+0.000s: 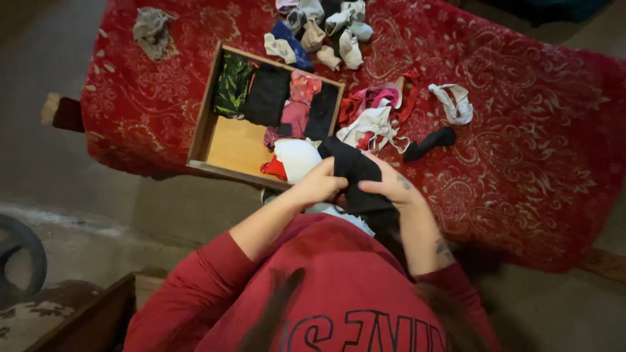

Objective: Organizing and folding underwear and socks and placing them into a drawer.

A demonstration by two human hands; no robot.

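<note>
My left hand and my right hand both grip a black garment just above my chest, at the near edge of the red patterned bedspread. A wooden drawer lies on the bedspread right behind my left hand. It holds folded clothes: a green patterned piece, a black piece, pink pieces and a white one. My sleeves are red.
A pile of rolled socks lies past the drawer. Loose red, pink and white underwear, a white piece and a black sock lie to the right. A grey rag sits far left. Grey floor lies left.
</note>
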